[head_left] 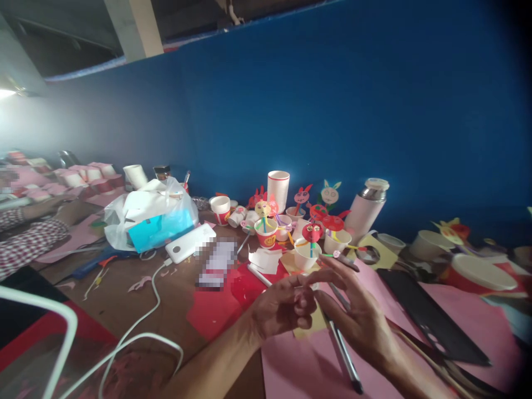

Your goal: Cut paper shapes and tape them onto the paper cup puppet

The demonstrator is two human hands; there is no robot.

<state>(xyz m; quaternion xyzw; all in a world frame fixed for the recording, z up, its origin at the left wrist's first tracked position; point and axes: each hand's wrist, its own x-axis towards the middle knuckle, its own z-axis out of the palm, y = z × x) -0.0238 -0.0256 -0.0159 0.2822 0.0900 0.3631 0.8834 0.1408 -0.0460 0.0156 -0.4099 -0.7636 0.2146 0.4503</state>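
My left hand is over the pink and red paper, its fingers curled and its fingertips close to my right hand; whatever they may hold is too small to make out. My right hand reaches in from the right with its fingers apart and slightly bent, nearly touching the left fingertips. Below the right hand lies a dark pen on a pink sheet. Just beyond the hands stands a white paper cup with a red paper face on it.
Several decorated cups stand near the blue wall, beside a thermos. At left are a plastic bag, a white power bank with a cable, and a phone. A black flat object lies right. Another person's checked sleeve shows far left.
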